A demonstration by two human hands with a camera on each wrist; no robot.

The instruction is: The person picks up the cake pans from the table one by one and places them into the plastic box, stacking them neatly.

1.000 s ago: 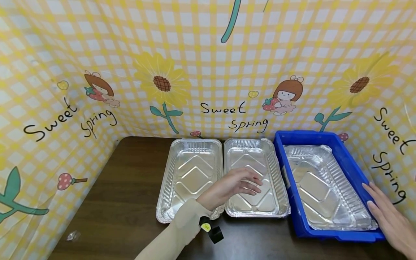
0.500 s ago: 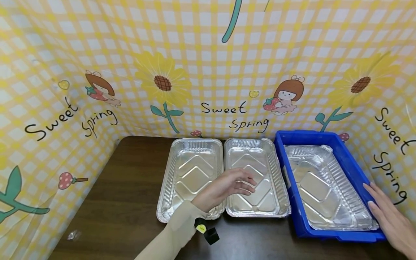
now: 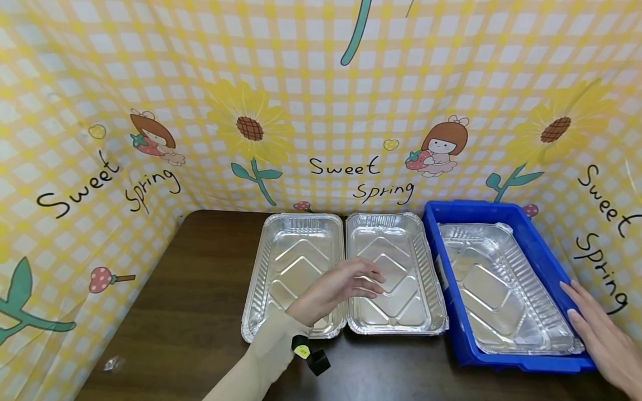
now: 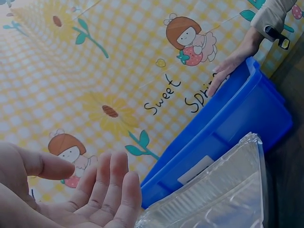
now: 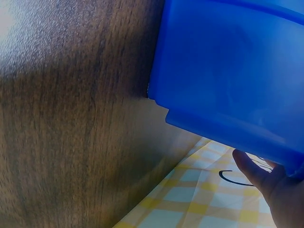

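The left hand (image 3: 338,289) hangs in the air over two shiny foil trays, with its wrist above the left foil tray (image 3: 298,253) and its fingertips above the middle foil tray (image 3: 393,314). Its fingers are loose and a little bent, the thumb is apart from them, and it holds nothing. The right hand (image 3: 599,334) rests on the right edge of the blue plastic bin (image 3: 541,256), close to the near corner. Its fingers look straight along the edge and are not wrapped tightly around it. A third foil tray (image 3: 486,287) lies inside the bin. The left and middle trays sit side by side on the dark brown wooden table (image 3: 185,295), and the bin stands just to the right of the middle one. All three trays have ridged sides and diamond lines pressed into the bottom. A white label (image 4: 195,170) is stuck on the side of the bin that faces the trays. The left arm has a cream sleeve (image 3: 258,353) and a black wrist strap (image 3: 301,342) with a yellow sticker. A small clear plastic scrap (image 3: 113,364) lies near the table's left side. Behind everything hangs a yellow checked cloth (image 3: 326,89) with sunflowers, girls with strawberries, and the words "Sweet Spring".
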